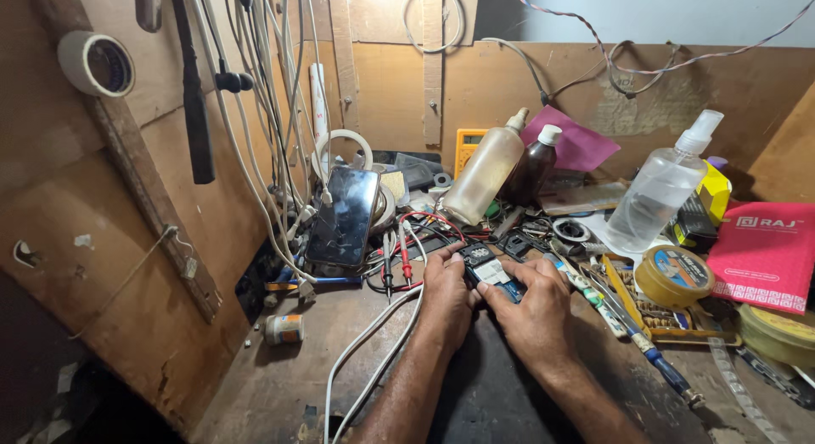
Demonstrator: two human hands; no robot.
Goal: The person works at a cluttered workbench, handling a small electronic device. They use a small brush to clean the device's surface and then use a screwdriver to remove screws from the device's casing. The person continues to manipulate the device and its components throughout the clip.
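Two hands meet at the middle of the cluttered wooden counter [280, 384], both closed around a small opened phone [491, 272] whose blue and white insides face up. The left hand [447, 298] grips its near left edge with fingers curled tight, and the right hand [536, 312] clasps the right side, thumb lying across the lower part. The device sits just above a dark mat [492, 393] on the counter, between the two wrists. Just left of the hands, red and black probe leads [397, 259] lie beside a black smartphone [343, 216] with a cracked screen, propped upright against the clutter. A white cable [373, 351] runs from the near edge toward the left hand. Behind stand a cloudy squeeze bottle [484, 172] and a dark brown bottle [531, 168], both tilted. To the right are a clear spray bottle [658, 189], a yellow tape roll [673, 276], a blue-handled screwdriver [662, 368] and a pink booklet [764, 253].
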